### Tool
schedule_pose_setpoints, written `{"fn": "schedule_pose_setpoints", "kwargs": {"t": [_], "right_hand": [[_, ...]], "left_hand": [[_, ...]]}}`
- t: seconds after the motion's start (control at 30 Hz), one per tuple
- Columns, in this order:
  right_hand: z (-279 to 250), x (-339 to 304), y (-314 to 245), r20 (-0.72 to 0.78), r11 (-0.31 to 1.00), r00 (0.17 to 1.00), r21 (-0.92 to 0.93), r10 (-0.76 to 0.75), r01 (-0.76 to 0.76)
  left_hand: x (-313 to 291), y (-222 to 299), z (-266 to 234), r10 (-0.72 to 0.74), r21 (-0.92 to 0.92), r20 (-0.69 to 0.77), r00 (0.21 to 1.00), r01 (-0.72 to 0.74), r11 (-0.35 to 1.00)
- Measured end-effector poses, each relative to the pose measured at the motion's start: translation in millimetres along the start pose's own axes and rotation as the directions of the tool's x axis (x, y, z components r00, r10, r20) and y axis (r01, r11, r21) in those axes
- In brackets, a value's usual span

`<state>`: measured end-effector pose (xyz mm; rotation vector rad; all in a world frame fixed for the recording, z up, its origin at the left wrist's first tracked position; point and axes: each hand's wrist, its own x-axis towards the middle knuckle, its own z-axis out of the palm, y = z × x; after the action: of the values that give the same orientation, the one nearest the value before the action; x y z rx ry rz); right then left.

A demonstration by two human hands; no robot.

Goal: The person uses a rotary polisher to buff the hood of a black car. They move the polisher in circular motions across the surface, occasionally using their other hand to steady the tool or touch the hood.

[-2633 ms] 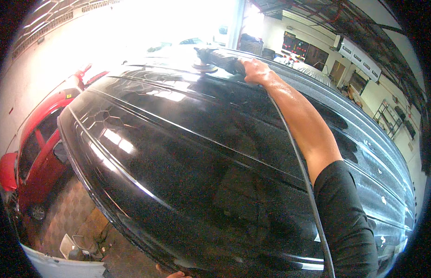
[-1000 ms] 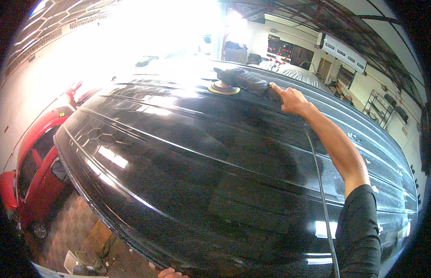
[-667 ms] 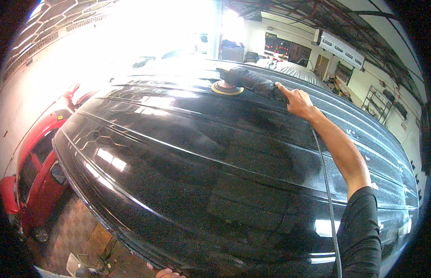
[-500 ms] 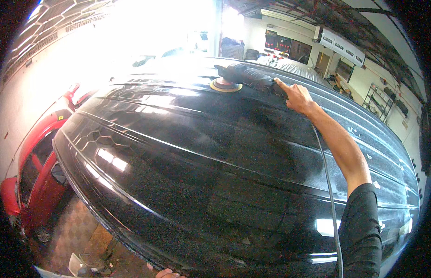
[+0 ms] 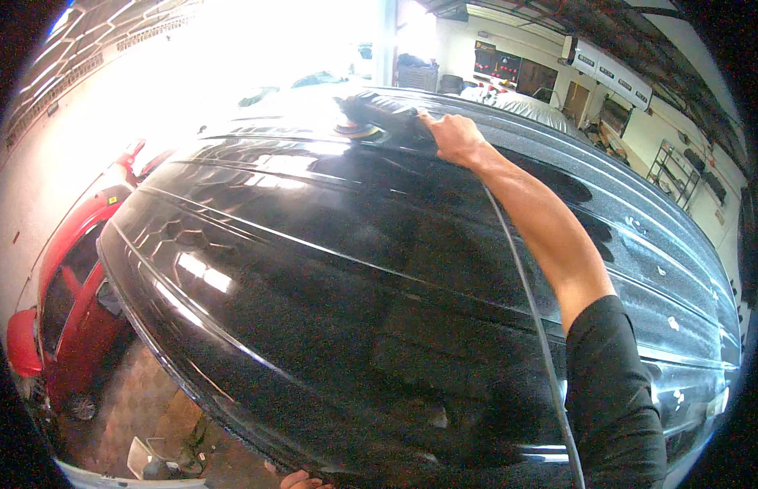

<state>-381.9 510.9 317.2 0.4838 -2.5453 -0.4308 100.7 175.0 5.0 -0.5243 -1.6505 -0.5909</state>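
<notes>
My right hand [image 5: 458, 138] is closed around the rear end of a black polishing machine [image 5: 387, 109], arm stretched far out. The machine's round pad [image 5: 357, 129], with a yellowish rim, lies against the far part of a glossy black ribbed vehicle roof [image 5: 314, 244]. Strong glare washes out the area around the pad. At the lower edge, only some fingers of my left hand [image 5: 301, 481] show, curled at the roof's near edge; the rest is out of the picture.
A grey power cord [image 5: 530, 301] runs from the machine back beside my right arm. Dusty, whitish haze and white spots cover the roof's right side [image 5: 664, 269]. A red car [image 5: 77, 285] stands on the left. Shelving [image 5: 672, 173] and a covered vehicle [image 5: 526, 106] are behind.
My right hand and the polishing machine have moved left and farther away across the roof, the cord trailing along. My left hand stays at the near edge.
</notes>
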Motion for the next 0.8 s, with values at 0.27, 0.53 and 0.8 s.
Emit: {"fn": "schedule_pose_setpoints", "kwargs": {"t": [0.27,0.53,0.8], "right_hand": [[1,34,-32,-0.033,0.997,0.999,0.068,-0.027,0.03],[-11,-3,-5,0.027,0.999,0.999,0.041,-0.02,0.018],[-24,-41,27,0.181,0.996,0.98,0.015,0.084,-0.088]], "left_hand": [[-4,0,-2,-0.006,0.002,-0.007,1.0,0.006,1.0],[-7,0,0,-0.001,0.009,-0.03,1.0,0.001,1.0],[-8,-1,3,0.002,0.022,-0.064,0.998,-0.001,1.0]]}}
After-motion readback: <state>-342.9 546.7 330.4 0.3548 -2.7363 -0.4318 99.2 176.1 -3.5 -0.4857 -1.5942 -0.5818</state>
